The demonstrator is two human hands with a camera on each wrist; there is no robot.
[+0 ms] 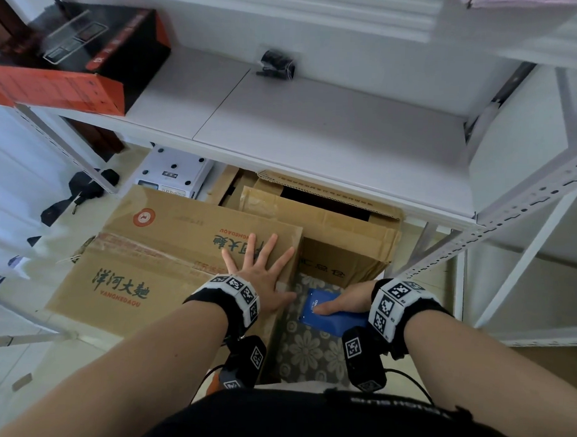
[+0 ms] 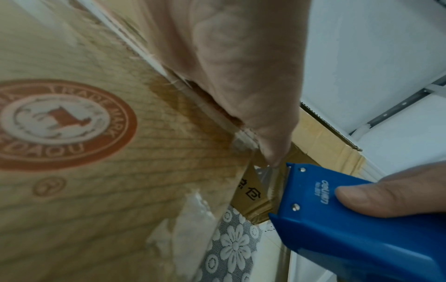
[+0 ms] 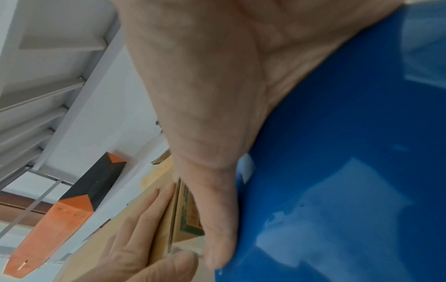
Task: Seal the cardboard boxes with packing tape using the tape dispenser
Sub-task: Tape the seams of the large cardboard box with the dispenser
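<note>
A large cardboard box [image 1: 155,256] with red and green print lies on the floor, old tape along its middle seam. My left hand [image 1: 259,269] presses flat on its right end, fingers spread, thumb at the box's right edge. My right hand [image 1: 343,302] grips the blue tape dispenser [image 1: 329,313] just right of that edge, thumb on top. In the left wrist view the dispenser [image 2: 350,225] has its mouth at the box corner [image 2: 231,171], a strip of clear tape running to my left thumb tip. In the right wrist view the dispenser body [image 3: 337,181] fills the right side.
A second, open cardboard box [image 1: 339,226] stands behind under a white metal shelf [image 1: 316,137]. An orange and black carton [image 1: 73,57] sits on the shelf's left. A flower-patterned mat [image 1: 309,346] covers the floor by my knees. A white device [image 1: 174,175] lies behind the large box.
</note>
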